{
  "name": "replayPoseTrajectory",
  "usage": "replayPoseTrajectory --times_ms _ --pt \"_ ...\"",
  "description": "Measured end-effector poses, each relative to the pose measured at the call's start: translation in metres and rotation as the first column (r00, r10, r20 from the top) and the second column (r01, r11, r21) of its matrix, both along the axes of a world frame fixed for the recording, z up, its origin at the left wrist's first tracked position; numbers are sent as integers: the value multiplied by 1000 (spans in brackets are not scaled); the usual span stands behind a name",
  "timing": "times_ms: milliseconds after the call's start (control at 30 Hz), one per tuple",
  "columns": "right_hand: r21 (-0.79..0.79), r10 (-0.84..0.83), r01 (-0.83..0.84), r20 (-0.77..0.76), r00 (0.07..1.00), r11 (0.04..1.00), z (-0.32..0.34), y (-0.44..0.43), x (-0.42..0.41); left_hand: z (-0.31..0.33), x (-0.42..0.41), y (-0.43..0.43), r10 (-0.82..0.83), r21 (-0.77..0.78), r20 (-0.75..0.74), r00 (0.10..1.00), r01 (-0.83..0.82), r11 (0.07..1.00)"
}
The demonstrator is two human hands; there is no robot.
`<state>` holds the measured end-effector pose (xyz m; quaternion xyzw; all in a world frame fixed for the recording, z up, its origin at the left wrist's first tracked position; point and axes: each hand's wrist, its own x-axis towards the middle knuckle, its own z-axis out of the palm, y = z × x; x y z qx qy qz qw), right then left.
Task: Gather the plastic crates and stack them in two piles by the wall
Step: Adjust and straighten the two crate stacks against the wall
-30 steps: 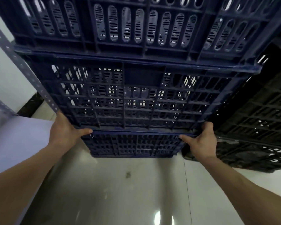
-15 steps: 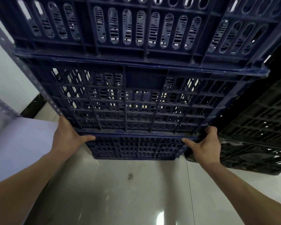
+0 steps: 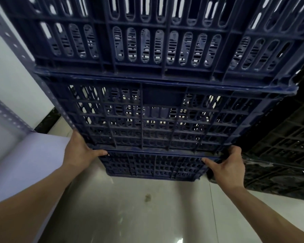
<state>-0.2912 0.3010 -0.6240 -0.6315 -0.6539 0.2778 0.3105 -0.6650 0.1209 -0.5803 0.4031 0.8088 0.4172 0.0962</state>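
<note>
A tall pile of dark blue plastic crates fills the middle of the view. The top crate [image 3: 165, 42] has slotted walls, the middle crate [image 3: 158, 118] has a grid wall, and the bottom crate [image 3: 153, 167] rests on the floor. My left hand [image 3: 79, 151] grips the lower left corner of the middle crate, thumb along its bottom rim. At the lower right corner my right hand [image 3: 226, 165] holds the same rim. A second pile of black crates [image 3: 279, 151] stands right beside it.
A grey perforated metal shelf frame [image 3: 12, 118] with a pale shelf board [image 3: 25, 165] stands at the left, close to the blue pile. The white wall [image 3: 12, 85] with a dark skirting lies behind. Glossy pale floor tiles [image 3: 139, 213] stretch in front.
The view has tilted up slightly, so the crates and my hands sit a little lower in the frame. Both hands keep the same grip on the middle crate's lower corners.
</note>
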Motion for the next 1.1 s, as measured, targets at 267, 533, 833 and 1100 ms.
replayPoseTrajectory --times_ms 267,533,833,1100 --pt "12 -3 2 30 1000 1000 -2 -6 -1 4 -5 0 16 1 2 1000 -16 1000" --pt "-20 11 -10 39 999 1000 5 -6 -2 7 2 -4 46 -53 -8 999 -46 998" --pt "-180 165 -142 115 980 973 27 -7 9 22 -7 -11 -3 -387 44 999 20 922" --pt "-512 393 -231 233 889 827 125 -51 58 97 39 -45 -122 -818 140 983 184 545"
